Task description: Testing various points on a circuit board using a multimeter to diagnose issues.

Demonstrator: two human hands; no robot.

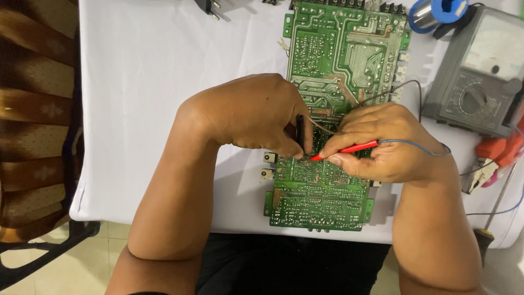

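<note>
A long green circuit board (344,49) lies solder side up on a white-covered table (153,82). My left hand (251,112) grips a black test probe (299,131), its tip down on the board's middle. My right hand (382,142) pinches a red test probe (349,148) with a thin wire trailing to the right; its tip touches the board just beside the black one. Both hands rest over the board's centre and hide the traces beneath them.
A grey analogue multimeter (480,82) sits at the right, a blue solder spool (436,13) behind it. Orange-handled pliers (494,158) and a screwdriver (494,213) lie at the right edge. A black plug (208,7) is at the top. A patterned chair (33,109) stands left.
</note>
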